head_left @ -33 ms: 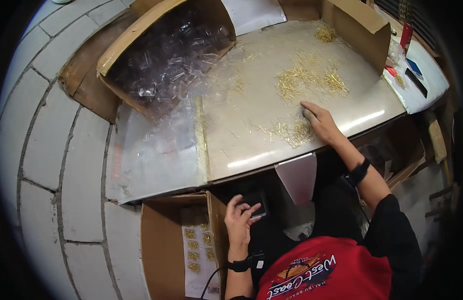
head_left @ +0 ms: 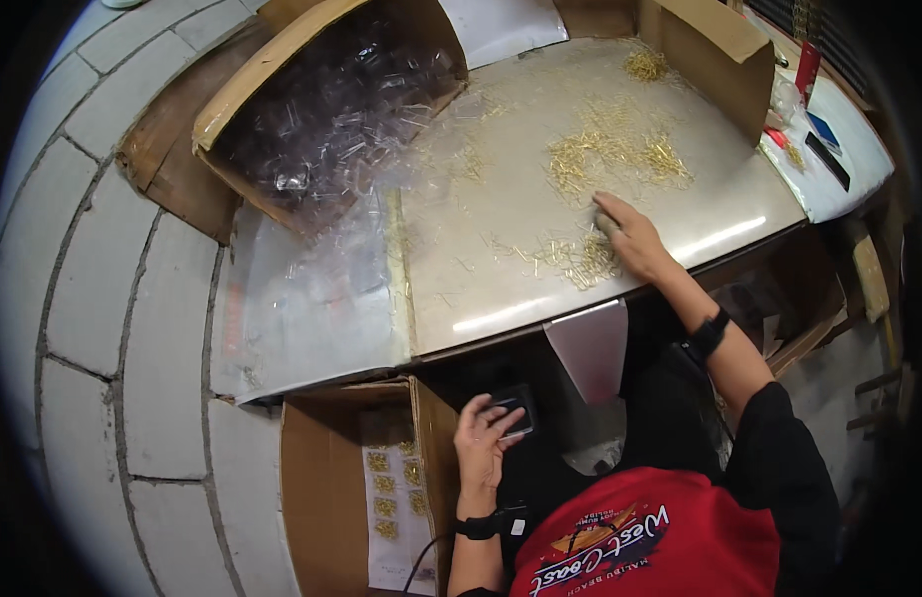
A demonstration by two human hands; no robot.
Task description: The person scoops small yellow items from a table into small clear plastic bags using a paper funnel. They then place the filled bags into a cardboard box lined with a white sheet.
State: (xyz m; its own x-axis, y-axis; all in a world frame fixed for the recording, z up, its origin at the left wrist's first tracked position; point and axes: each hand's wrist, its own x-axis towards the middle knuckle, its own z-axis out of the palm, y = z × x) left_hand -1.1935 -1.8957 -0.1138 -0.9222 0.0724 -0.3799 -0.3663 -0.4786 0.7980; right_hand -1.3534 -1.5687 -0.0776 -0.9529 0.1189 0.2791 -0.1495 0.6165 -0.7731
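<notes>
A person in a red-and-black shirt sits at the near edge of a metal tabletop strewn with thin, bent gold pieces. The right hand is at the near part of the tabletop, beside the closest scatter, its fingers stretched out and loosely together; whether it grips any of the pieces cannot be told. The left hand, below the tabletop's near edge, is partly closed, its fingers bent against a small clear box. Both wrists wear black bands.

A denser spread of gold pieces lies toward the middle of the tabletop, and a compact heap sits at its far edge, near an upright cardboard panel. At the tabletop's left, a tilted carton opens toward the work, filled with clear boxes that spill from its mouth. Beneath the tabletop's near left corner stands an open carton, where gold clusters line up in two columns against a white sheet. Right of the tabletop, a blue item and a black one rest on a white covering.
</notes>
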